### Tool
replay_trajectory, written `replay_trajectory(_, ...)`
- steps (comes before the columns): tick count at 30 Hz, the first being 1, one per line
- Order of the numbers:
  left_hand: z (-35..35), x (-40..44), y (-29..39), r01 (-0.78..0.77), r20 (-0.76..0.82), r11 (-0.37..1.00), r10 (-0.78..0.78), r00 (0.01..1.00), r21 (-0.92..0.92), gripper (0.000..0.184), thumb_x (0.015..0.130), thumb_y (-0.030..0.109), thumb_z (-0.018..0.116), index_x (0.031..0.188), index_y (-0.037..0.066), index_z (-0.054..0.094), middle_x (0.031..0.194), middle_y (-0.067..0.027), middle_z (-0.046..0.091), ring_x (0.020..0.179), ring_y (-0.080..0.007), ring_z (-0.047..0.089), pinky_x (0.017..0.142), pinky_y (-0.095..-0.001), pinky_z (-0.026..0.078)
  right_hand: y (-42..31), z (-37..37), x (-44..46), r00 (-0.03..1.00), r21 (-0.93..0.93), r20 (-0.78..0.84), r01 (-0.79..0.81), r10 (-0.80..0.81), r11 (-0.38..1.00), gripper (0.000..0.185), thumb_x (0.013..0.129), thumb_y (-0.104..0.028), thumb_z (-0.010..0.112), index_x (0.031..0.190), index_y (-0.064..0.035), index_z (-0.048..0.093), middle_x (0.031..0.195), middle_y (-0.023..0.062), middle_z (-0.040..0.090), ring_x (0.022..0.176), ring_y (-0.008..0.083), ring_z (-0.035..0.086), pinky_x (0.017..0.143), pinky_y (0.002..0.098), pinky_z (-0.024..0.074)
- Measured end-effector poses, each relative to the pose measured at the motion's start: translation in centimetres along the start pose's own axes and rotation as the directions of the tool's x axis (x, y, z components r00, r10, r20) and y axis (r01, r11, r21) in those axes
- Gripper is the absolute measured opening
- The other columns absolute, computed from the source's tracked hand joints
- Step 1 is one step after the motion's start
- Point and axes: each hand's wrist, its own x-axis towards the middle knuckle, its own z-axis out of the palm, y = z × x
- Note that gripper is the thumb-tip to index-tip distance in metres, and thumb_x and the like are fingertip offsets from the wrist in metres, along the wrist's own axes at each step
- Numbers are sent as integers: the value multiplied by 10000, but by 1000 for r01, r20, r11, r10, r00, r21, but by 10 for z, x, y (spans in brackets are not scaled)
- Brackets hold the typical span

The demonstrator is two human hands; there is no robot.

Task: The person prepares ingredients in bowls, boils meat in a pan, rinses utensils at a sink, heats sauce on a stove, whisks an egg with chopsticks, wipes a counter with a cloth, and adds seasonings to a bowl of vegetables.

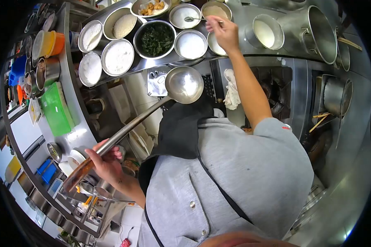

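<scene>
left hand (107, 164) wraps around the long handle of the big ladle (184, 85), fingers curled, thumb along the top. ladle: round steel bowl, shiny, bright glare inside, slightly smudged; grey metal shaft, then a worn reddish-brown grip end (looks like wood). its bowl hangs in front of the black apron (179, 133), just below the counter edge. right hand (223, 33) pinches the thin handle of the small spoon (189, 19) between thumb and fingers. spoon is small, silvery, its tip over the bowl of white stuff (184, 16); too small to tell whether it touches the contents. around it on the steel counter: bowl of dark green leaves (155, 40), another white-filled bowl (190, 44), tan-filled bowl (217, 11) right behind the right hand.
</scene>
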Motion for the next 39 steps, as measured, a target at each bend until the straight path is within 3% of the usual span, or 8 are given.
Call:
replay_trajectory(3, 8, 0, 0, -3, 19, 1000, 2, 1000, 28, 663, 986, 565, 376, 951, -44, 637, 642, -150, 620, 455, -188, 550, 434, -271, 465, -23, -8, -32, 988, 2, -18, -152, 152, 988, 204, 947, -146, 597, 937, 44, 670, 750, 93, 682, 609, 131, 649, 558, 255, 539)
replay_trajectory(12, 16, 13, 5, -116, 85, 993, 114, 990, 18, 670, 980, 570, 389, 951, -52, 636, 650, -157, 629, 473, -187, 570, 425, -258, 468, 36, -44, 3, 891, 26, -440, -113, 113, 993, 228, 962, -145, 564, 997, 63, 652, 752, 128, 683, 616, 166, 665, 557, 293, 547)
replay_trajectory(18, 33, 11, 13, -175, 90, 983, 170, 981, 51, 673, 980, 568, 391, 953, -56, 641, 646, -156, 632, 457, -174, 564, 419, -252, 467, 98, -28, 11, 966, -477, -257, -114, -14, 871, 217, 926, -130, 596, 946, 71, 677, 741, 149, 692, 595, 180, 676, 554, 308, 540)
replay_trajectory(25, 40, 13, 19, -195, 39, 979, 193, 980, 66, 674, 978, 569, 396, 927, -54, 649, 627, -149, 630, 432, -172, 554, 410, -248, 462, 88, -27, 0, 802, 430, -444, -201, 400, 880, 183, 939, -72, 557, 928, 108, 585, 742, 175, 662, 594, 222, 665, 539, 328, 580)
replay_trajectory(29, 41, 18, 19, -197, 80, 979, 192, 978, 55, 669, 979, 565, 399, 935, -55, 646, 634, -153, 633, 436, -174, 561, 409, -247, 466, 75, -38, -5, 755, 488, -450, -239, 477, 839, 196, 948, -73, 546, 951, 117, 591, 787, 185, 659, 656, 235, 669, 601, 338, 584)
replay_trajectory(32, 42, 21, 19, -196, 112, 980, 190, 975, 37, 661, 983, 556, 398, 943, -56, 644, 638, -155, 636, 440, -175, 567, 408, -248, 468, 72, -39, -3, 773, 473, -439, -235, 458, 849, 199, 950, -82, 548, 954, 111, 596, 792, 190, 661, 650, 230, 671, 584, 336, 580)
replay_trajectory(34, 43, 23, 20, -204, 153, 978, 196, 969, 39, 658, 985, 553, 396, 949, -56, 642, 639, -155, 637, 439, -176, 567, 405, -248, 465, 77, -37, 1, 843, 145, -451, -254, 292, 956, 211, 957, -94, 539, 962, 107, 603, 794, 189, 667, 638, 226, 676, 558, 328, 573)
replay_trajectory(39, 41, 23, 20, -206, 168, 978, 197, 966, 34, 657, 985, 553, 393, 942, -52, 645, 636, -153, 635, 435, -173, 564, 397, -247, 460, 90, -33, 12, 869, -5, -424, -286, 257, 958, 200, 946, -92, 543, 935, 85, 635, 733, 148, 670, 573, 204, 671, 520, 302, 556)
